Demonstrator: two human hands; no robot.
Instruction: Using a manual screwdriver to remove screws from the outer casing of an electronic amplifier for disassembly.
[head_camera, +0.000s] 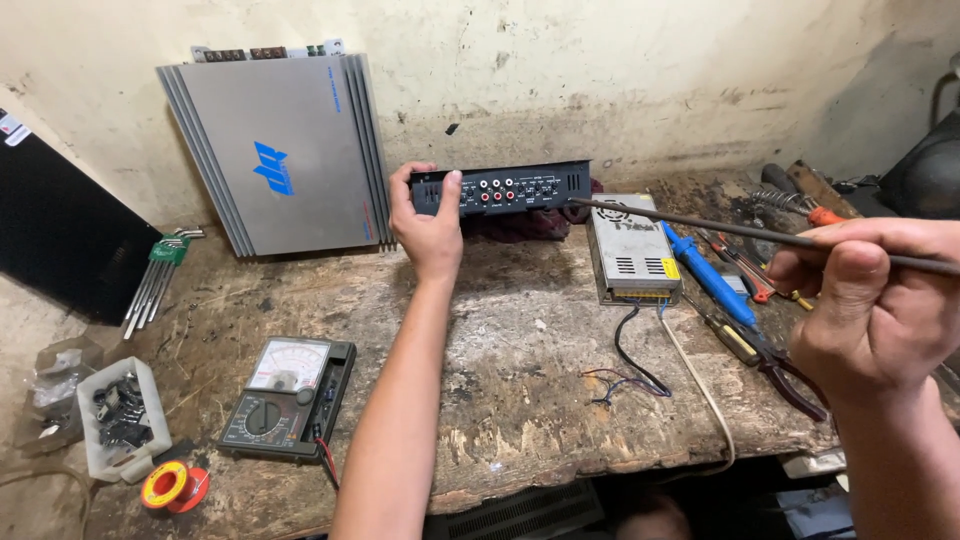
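Observation:
My left hand (425, 225) grips the left end of a black amplifier panel (520, 187) with red and white sockets, standing on edge at the back of the worn wooden bench (500, 340). My right hand (875, 300) is closed around a long thin metal rod (700, 226) whose tip reaches toward the panel's right end.
A large silver amplifier (280, 150) leans against the wall. A perforated metal power supply (630, 250) with loose wires lies right of centre. An analog multimeter (290, 395), solder spool (170, 487), parts tray (120, 415), hex keys (160, 275), blue solder pump (712, 278), screwdrivers and pliers (780, 370) surround them.

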